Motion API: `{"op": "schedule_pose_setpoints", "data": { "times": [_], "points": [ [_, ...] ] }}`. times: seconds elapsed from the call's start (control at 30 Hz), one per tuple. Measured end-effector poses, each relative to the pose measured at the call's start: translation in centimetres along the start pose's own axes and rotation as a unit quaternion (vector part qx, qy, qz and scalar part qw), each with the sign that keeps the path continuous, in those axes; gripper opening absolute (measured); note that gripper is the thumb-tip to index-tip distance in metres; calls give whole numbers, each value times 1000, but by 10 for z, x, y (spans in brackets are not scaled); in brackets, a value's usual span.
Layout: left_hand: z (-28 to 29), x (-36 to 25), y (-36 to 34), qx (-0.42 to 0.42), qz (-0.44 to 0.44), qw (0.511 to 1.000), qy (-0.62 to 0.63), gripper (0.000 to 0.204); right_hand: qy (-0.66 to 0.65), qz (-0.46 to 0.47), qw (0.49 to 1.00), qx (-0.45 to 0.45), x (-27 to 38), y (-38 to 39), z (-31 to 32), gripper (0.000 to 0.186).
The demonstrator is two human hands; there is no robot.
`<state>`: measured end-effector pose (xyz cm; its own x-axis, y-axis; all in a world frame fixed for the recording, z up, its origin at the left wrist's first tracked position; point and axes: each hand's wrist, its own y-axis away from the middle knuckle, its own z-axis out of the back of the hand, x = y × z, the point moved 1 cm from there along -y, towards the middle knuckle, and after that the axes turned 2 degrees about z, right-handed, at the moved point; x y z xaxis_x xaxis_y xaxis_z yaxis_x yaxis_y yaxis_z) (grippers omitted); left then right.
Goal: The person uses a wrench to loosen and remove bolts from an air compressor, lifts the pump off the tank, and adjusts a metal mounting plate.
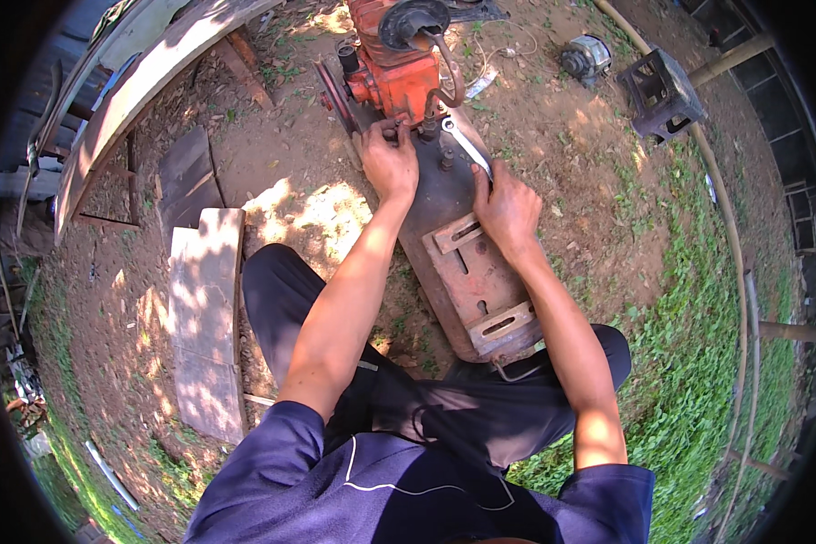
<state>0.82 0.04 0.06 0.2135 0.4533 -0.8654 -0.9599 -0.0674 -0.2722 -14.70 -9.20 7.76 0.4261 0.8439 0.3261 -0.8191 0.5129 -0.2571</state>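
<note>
I'm looking down at my two arms reaching out over a rusty metal base plate [467, 272] that lies on the bare dirt between my knees. My right hand [508, 210] is closed around the handle of a silver wrench [467, 147], whose head sits just ahead of the knuckles at a bolt [429, 127] near the foot of the orange engine [392, 72]. My left hand [388, 159] is curled, fingers pressed down on something small right beside that same bolt (a nut or a washer, I can't tell which, the thumb hides it). A second bolt [445, 161] stands between the two hands, untouched. So, as I read it, this is the bolt-turning step at the engine's mount: one hand steadying the fastener, the other ready to swing. The next move, I'd judge, calls for a short arc of the wrench toward me, keeping the head square on the bolt so it doesn't slip, with the left hand holding firm against the turn. Beyond the right hand, off on the dirt, lie a small electric motor [586, 56] and a dark crate [662, 91].
</note>
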Motion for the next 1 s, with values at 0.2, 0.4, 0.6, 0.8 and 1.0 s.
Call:
{"op": "schedule_pose_setpoints", "data": {
  "times": [0.2,0.4,0.6,0.8,1.0],
  "points": [
    [0,-8,5,-45,-14,999,16,27,-4,-3,1000,7,0,-1,1,33],
    [-3,0,5,-28,-31,999,1,21,0,-10,1000,8,0,0,1,33],
    [-4,-10,5,-34,-1,998,48,18,-2,-20,999,26,0,-1,5,33],
    [33,3,20,-21,31,975,221,30,0,9,997,73,1,-5,9,33],
    [95,-49,-41,-65,-91,982,154,26,-93,99,981,139,18,-16,8,34]
  ]
}}
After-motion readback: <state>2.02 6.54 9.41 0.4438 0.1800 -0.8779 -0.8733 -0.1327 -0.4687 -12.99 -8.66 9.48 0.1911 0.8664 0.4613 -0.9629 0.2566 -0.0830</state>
